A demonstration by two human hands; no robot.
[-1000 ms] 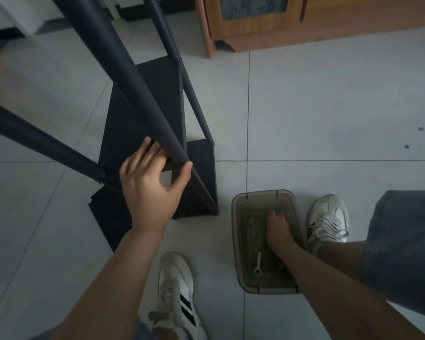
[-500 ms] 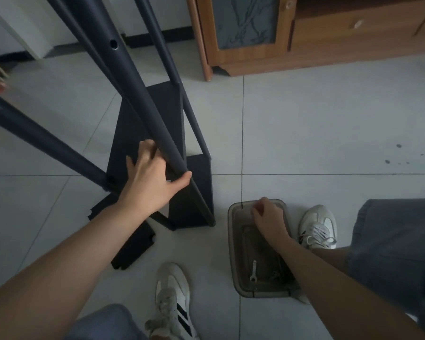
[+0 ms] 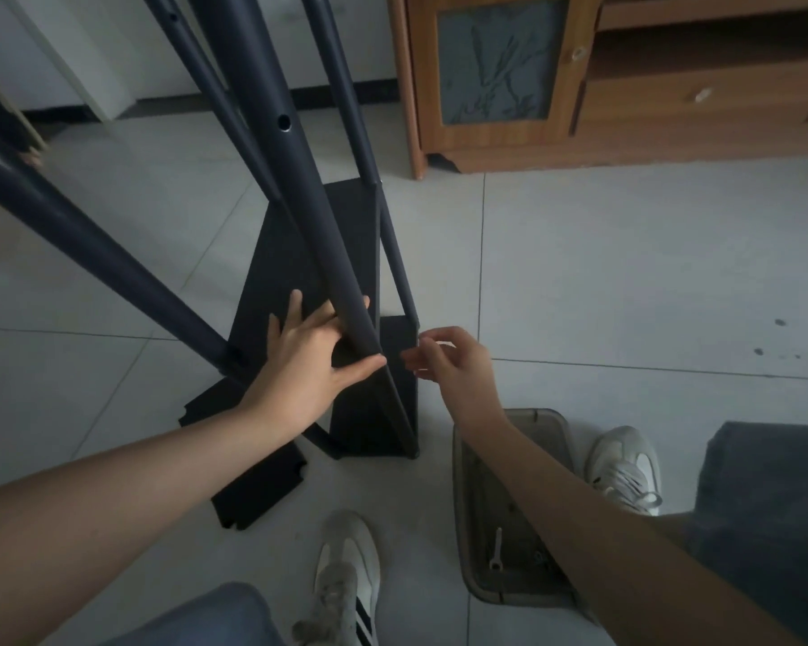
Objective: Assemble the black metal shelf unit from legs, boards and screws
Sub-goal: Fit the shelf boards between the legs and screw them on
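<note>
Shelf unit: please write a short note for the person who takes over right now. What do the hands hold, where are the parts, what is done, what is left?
Left hand grips the near leg just above the lower board.
Right hand pinches something small, perhaps a screw, beside that joint; too small to tell.
Tray by the right shoe holds a wrench.
A loose board lies on the floor.
Done: legs stand with boards between them.
Left: fix this joint, fit the loose board.
</note>
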